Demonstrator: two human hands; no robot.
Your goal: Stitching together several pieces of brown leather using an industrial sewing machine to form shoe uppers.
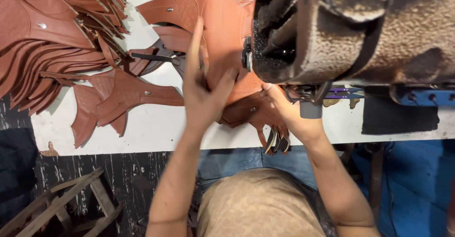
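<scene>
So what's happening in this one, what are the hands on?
A person sits at a white worktable by a worn sewing machine. The left hand lies flat on a brown leather piece, fingers spread, pressing it toward the machine head. The right hand grips the same piece's edge just under the machine. More cut leather pieces are heaped at the table's left, and purple-handled snips lie beneath the machine.

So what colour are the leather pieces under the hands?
Reddish-brown leather pieces, seen in the head view.
</scene>
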